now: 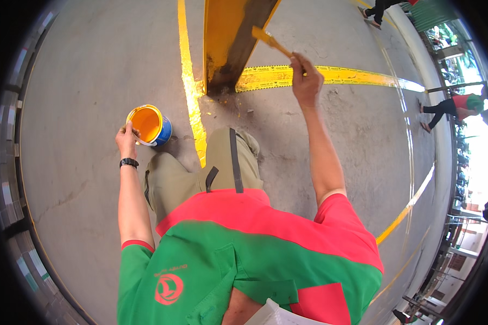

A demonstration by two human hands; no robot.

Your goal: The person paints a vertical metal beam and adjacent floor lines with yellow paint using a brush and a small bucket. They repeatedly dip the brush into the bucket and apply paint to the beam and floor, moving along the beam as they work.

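Observation:
My right hand [307, 81] is closed round the handle of a paintbrush [274, 42], its yellow-coated bristles up against the side of a steel column [230, 40]. Yellow paint covers much of that column, while a dark, bare-looking strip runs down the face near the brush. At the left, my left hand [126, 140] grips the rim of a blue paint can [164, 131], with the fingers partly inside it. Orange-yellow paint [145, 123] coats the can's inside. The can is tilted toward me; whether its base touches the floor I cannot tell.
A yellow line [188, 81] on the grey floor [97, 81] passes left of the column. Printed yellow tape [358, 76] stretches right from its base. Two other people are off to the right, one in a red top [461, 106]. Stacked material [10, 135] lines the left edge.

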